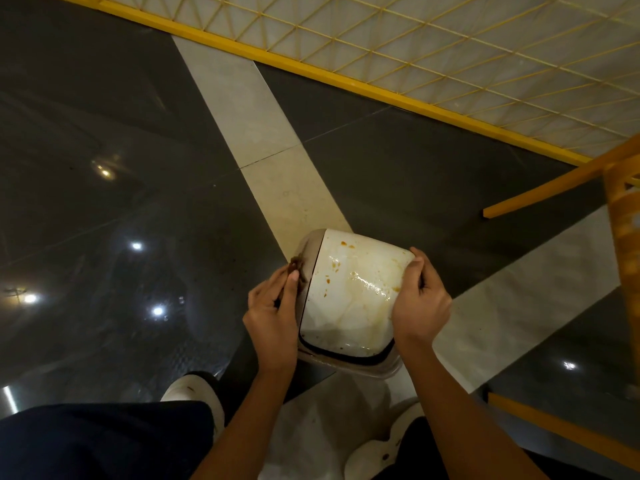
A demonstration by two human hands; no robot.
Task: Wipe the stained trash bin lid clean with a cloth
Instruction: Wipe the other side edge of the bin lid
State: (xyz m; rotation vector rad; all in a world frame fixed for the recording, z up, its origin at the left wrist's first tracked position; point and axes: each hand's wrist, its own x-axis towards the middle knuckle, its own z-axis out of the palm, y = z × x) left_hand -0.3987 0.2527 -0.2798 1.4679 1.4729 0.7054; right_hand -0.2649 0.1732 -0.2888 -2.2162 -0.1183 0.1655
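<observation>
Top view of the trash bin (346,364), just ahead of the person's white shoes (194,389); its closed white lid (349,299) hides the contents. The lid bears orange-brown spots and smears and a wet, glossy patch toward its right edge. The left hand (273,317) grips the bin's left side; the right hand (420,306) grips the lid's right edge

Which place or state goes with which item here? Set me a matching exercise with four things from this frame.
Things:
1. trash bin lid
2. left hand
3. right hand
4. mesh fence

Places or states:
A. grips the right edge of the lid
B. yellow, running across the top of the view
C. white with orange-brown stains
D. grips the left side of the bin

Pairs: 1-C, 2-D, 3-A, 4-B
</observation>
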